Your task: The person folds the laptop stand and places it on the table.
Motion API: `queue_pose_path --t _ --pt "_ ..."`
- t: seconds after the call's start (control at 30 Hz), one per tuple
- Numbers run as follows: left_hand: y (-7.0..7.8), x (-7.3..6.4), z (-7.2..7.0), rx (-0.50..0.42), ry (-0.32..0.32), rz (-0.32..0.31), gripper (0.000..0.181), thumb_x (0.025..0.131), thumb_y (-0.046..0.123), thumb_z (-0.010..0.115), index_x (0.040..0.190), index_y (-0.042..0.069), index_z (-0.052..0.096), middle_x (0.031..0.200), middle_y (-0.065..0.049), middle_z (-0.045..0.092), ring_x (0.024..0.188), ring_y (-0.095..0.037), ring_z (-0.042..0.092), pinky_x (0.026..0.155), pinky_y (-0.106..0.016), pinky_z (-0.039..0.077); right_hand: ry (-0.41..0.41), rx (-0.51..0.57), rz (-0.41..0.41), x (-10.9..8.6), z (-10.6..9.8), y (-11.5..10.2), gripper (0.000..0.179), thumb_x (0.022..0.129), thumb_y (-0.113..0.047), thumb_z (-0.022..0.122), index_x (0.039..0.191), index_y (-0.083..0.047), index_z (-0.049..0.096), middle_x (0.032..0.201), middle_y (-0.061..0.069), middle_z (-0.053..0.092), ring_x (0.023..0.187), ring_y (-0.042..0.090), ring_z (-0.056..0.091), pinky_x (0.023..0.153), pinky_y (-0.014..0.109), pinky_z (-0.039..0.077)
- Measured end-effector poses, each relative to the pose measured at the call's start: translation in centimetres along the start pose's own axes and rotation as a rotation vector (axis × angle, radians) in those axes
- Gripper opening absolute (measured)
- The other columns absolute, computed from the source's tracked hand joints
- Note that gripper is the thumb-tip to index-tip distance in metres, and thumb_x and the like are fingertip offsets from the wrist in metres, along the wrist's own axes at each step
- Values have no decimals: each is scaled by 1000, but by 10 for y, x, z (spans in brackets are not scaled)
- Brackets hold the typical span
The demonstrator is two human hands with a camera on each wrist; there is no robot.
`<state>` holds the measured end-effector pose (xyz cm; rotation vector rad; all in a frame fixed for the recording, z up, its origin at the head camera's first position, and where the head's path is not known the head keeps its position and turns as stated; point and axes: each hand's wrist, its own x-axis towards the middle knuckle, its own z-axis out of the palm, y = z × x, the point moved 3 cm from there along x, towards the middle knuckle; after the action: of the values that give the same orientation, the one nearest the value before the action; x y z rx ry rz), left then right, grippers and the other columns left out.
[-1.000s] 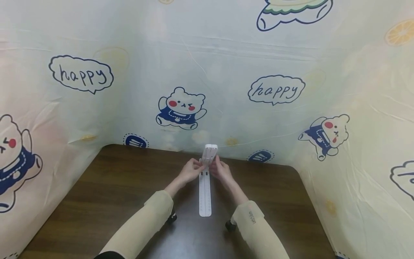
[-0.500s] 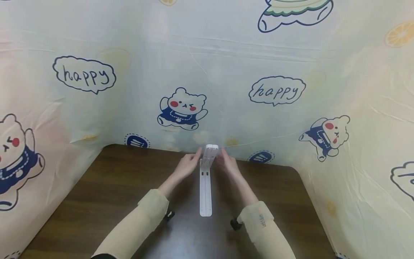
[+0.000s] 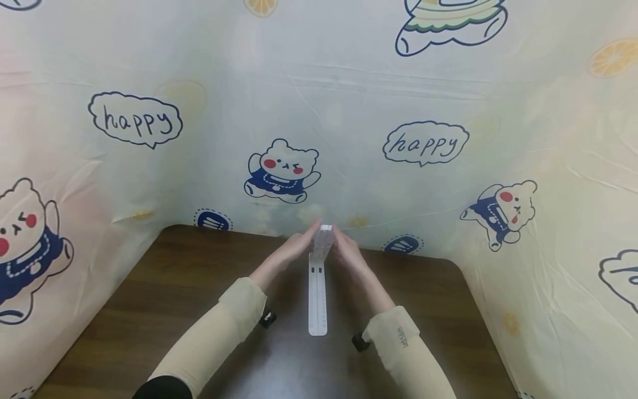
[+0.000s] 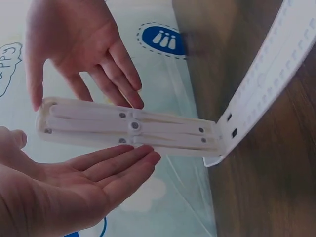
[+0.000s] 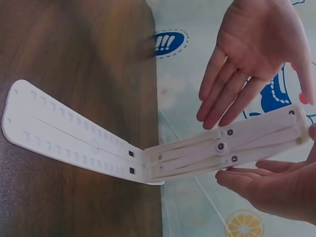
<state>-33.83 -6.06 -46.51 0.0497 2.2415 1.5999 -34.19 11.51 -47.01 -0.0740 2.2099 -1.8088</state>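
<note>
A white hinged plastic folding stand (image 3: pixel 317 305) is opened into an L. Its long base panel (image 5: pixel 69 133) lies along the table toward the person, marked with rows of small ridges and two dark slots by the hinge. The other panel (image 4: pixel 168 131) rises at the far end, showing folded slats and round pins. My left hand (image 3: pixel 293 248) flanks this raised panel with straight fingers, the fingertips right at its edge in the left wrist view. On the opposite side my right hand (image 3: pixel 349 254) also has its fingers extended, palm toward the panel and fingertips close to the edge.
Dark brown wooden table (image 3: pixel 189 310) with rounded far corners. A pale curtain (image 3: pixel 349 83) printed with bears and the word "happy" hangs right behind and around it. Small black devices (image 3: pixel 267 317) sit under both sleeve cuffs.
Earlier both hands held the stand near its hinge. They let go, spread apart with fingers extended and moved up, then closed in on the raised panel's sides. The stand stayed in place.
</note>
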Motion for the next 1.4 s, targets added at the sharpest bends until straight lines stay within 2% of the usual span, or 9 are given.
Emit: queue_pose_path --t 0.23,0.47,0.63,0.8,1.0,1.13,1.4 --pt "-2 2 4 10 18 -6 115 96 94 39 173 8 33 179 -25 33 166 -50 30 136 -70 23 -18 6 7 -2 2 5 87 113 -69 35 170 -3 35 176 25 36 166 45 34 138 60 27" --pt "-8 -2 3 36 44 -36 120 94 94 44 174 5 28 179 -28 29 166 -52 30 134 -71 26 -45 -16 -16 -5 2 8 86 113 -67 37 169 -2 37 175 26 37 165 45 36 137 60 28" --pt "-15 -6 4 78 37 -16 120 94 93 47 172 4 31 178 -27 33 165 -51 33 133 -72 28 -43 -40 -61 -11 2 16 84 114 -65 38 167 0 41 174 26 40 164 44 39 136 59 32" --pt "-24 -11 6 125 30 -2 121 91 94 51 168 1 40 174 -26 42 161 -49 41 132 -70 34 -25 -110 -108 -22 1 28 83 115 -62 40 163 5 45 172 28 43 160 47 43 132 60 36" --pt "-35 -17 10 184 52 62 110 95 91 48 160 3 55 165 -23 56 155 -46 51 128 -68 41 4 -179 -173 -28 2 38 76 116 -60 42 157 2 56 166 23 54 157 45 49 130 62 40" --pt "-42 -20 13 225 50 106 101 99 87 49 155 3 61 161 -21 61 152 -44 56 126 -66 45 24 -246 -206 -33 3 48 71 116 -56 45 156 1 58 163 22 58 156 44 51 130 66 38" --pt "-62 -30 23 287 -22 221 89 106 74 52 160 4 55 160 -22 61 148 -41 61 123 -63 49 14 -316 -334 -43 6 79 58 117 -36 50 161 2 50 166 22 53 156 45 50 130 65 39"
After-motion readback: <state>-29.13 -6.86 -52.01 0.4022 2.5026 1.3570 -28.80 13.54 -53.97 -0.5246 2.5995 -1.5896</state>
